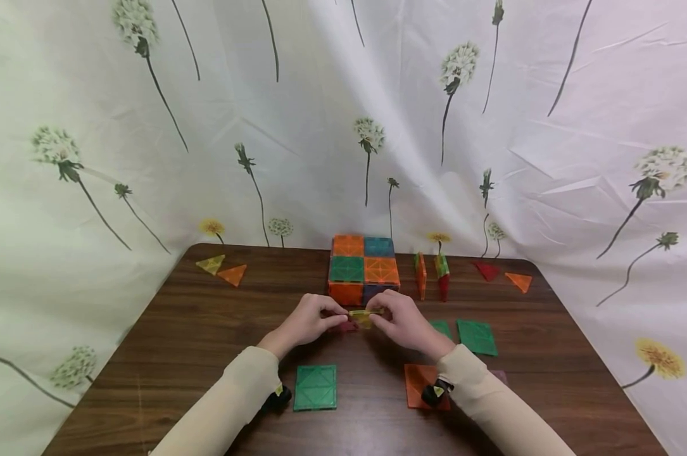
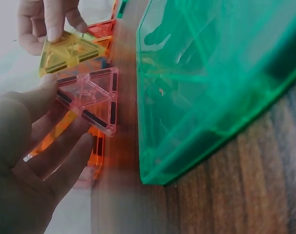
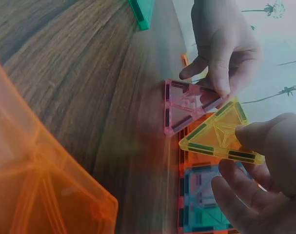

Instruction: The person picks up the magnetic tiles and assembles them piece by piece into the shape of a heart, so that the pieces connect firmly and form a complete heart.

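Note:
My left hand (image 1: 308, 320) pinches a pink see-through triangle magnetic tile (image 2: 91, 93) at one edge between thumb and fingers. Opposite it, my right hand (image 1: 403, 322) grips a yellow triangle magnetic tile (image 3: 220, 130), its thumb across the tile's face. The two triangles meet side by side in the right wrist view, the yellow one's tip close to the pink one's edge. Both are held up just in front of a block of magnetic tiles (image 1: 347, 269), whose top shows orange, green and blue squares.
A green square tile (image 1: 315, 387) lies near the left forearm, an orange square (image 1: 417, 380) under the right wrist. Another green square (image 1: 477, 336) lies to the right. Loose yellow (image 1: 211, 265) and orange triangles (image 1: 233, 275) lie back left; tiles stand upright (image 1: 421, 277) right of the block.

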A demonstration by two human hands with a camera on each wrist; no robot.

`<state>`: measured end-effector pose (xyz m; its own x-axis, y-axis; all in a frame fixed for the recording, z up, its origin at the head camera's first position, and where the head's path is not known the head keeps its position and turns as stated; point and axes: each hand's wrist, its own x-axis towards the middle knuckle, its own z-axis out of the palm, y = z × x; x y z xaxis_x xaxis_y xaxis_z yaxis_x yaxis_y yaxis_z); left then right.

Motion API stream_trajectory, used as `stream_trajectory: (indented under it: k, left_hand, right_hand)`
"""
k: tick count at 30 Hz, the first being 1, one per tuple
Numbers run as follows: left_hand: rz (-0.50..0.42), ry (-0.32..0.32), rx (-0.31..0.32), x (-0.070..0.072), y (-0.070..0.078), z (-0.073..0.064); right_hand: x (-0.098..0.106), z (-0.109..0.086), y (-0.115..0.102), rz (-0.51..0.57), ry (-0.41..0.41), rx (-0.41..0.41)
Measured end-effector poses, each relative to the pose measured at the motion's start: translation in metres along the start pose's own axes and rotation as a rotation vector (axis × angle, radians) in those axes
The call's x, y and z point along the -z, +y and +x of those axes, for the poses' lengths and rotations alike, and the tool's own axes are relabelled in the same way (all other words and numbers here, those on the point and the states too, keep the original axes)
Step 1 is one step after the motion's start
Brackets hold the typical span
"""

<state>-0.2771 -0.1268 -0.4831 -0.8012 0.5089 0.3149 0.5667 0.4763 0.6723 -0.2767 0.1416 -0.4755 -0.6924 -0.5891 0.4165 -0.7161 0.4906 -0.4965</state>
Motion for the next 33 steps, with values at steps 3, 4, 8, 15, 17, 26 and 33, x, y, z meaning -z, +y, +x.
stream_trajectory:
  k: [3, 4, 8, 15, 17, 26, 33]
  left_hand:
    - [0.000, 0.000, 0.010, 0.000, 0.000, 0.000]
    - [-0.001, 0.000, 0.012, 0.000, 0.000, 0.000]
    - [-0.002, 0.001, 0.015, 0.000, 0.001, 0.001]
    - [-0.014, 0.002, -0.002, 0.000, -0.001, -0.001]
    - [-0.022, 0.003, -0.004, 0.000, -0.001, -0.001]
    - [-0.044, -0.004, -0.011, 0.000, -0.002, -0.002]
    - [-0.043, -0.001, 0.000, -0.001, -0.003, -0.003]
  right_hand:
    - [-0.003, 0.001, 0.001, -0.003, -0.014, -0.004]
    - [-0.004, 0.001, 0.001, -0.004, -0.018, -0.005]
    - [-0.004, 0.000, 0.001, 0.002, -0.019, -0.007]
    - [0.002, -0.005, 0.005, -0.005, -0.024, -0.043]
    - [0.005, -0.008, 0.005, -0.005, -0.026, -0.060]
    - [0.035, -0.027, 0.017, -0.015, 0.049, -0.103]
    - [0.077, -0.051, 0.042, -0.147, 0.167, -0.196]
